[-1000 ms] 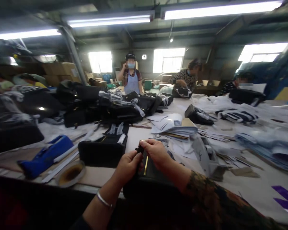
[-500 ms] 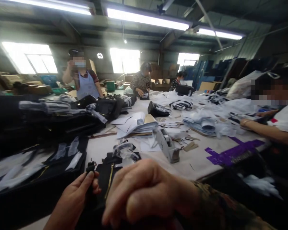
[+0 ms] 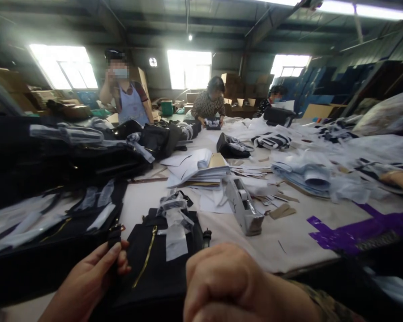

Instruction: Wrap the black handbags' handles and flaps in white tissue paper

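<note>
A black bag (image 3: 169, 279) with a gold zipper (image 3: 147, 257) lies in front of me, its top partly wrapped in clear plastic (image 3: 176, 241). At its left side, my left hand (image 3: 102, 264) pinches a black strap (image 3: 114, 236) that has a small metal buckle at its end. My right hand (image 3: 228, 284) is closed, in front of the bag's lower right side. Its fingertips are hidden, so what it holds, if anything, does not show. A second short strap end (image 3: 207, 238) stands out at the bag's right edge.
A grey tape dispenser (image 3: 244, 205) and a paper stack (image 3: 198, 167) lie beyond the bag. More black bags (image 3: 74, 170) are piled left. Purple tape (image 3: 366, 228) marks the table's right edge. Three people stand across the table; another person's arm (image 3: 398, 179) reaches in from the right.
The view has swung right and tilted down. My right hand has moved right relative to the bag, uncovering more of its front. My left hand keeps its pinch on the strap.
</note>
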Demonstrator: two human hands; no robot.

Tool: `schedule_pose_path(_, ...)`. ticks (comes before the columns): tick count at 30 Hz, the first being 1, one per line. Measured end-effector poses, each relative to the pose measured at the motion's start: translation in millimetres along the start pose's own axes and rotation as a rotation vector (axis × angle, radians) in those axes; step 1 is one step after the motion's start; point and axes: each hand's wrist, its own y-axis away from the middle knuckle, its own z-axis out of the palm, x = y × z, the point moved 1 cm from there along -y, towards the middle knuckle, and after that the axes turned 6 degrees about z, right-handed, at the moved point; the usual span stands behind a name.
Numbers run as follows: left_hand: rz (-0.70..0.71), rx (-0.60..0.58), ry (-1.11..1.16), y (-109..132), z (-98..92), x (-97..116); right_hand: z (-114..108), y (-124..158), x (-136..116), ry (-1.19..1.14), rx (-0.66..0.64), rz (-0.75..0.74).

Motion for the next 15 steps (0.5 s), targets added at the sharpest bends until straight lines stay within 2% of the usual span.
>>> schedule_pose_path(2, -0.017, 0.013, 0.011, -1, -0.3, -1, 8, -4, 32, 0.006, 0.089, 0.055)
schedule_pose_path(4, -0.05, 0.02, 0.018, -5, -2.3, -3, 4, -3, 66, 0.145, 0.279, 0.142)
schedule_pose_path(6, -0.077, 0.024, 0.031, -11, -6.2, -8, -16, 0, 100, 0.393, 0.511, 0.256)
schedule_pose_path(8, -0.102, 0.019, 0.039, -17, -10.6, -13, -42, 3, 130, 0.676, 0.624, 0.384)
schedule_pose_path(9, -0.112, 0.01, 0.039, -18, -12.3, -14, -54, 3, 143, 0.77, 0.613, 0.446)
schedule_pose_path(11, -0.116, -0.024, 0.034, -15, -13.0, -12, -66, -3, 163, 0.818, 0.536, 0.541)
schedule_pose_path(13, -0.098, -0.069, 0.036, -7, -9.2, -6, -63, -16, 177, 0.761, 0.456, 0.57)
schedule_pose_path(15, -0.081, -0.1, 0.046, -1, -2.6, 1, -54, -35, 184, 0.742, 0.426, 0.51)
